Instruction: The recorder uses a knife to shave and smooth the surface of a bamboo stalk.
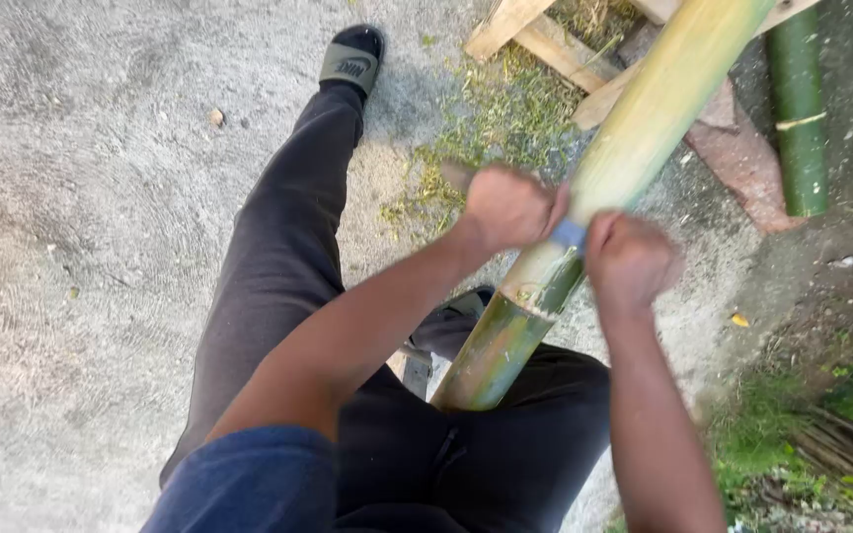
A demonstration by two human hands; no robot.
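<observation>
Both hands, the left hand [507, 205] and right hand [627, 261], are clamped on a blade [569, 234] laid across the bamboo pole [634, 138] slanting from the wooden frame [545, 39] to the lap; above them it is pale and scraped, below still green; shavings [486, 118] litter the ground [81, 247].

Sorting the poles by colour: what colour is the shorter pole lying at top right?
Dark green pole, seen in the head view.
</observation>
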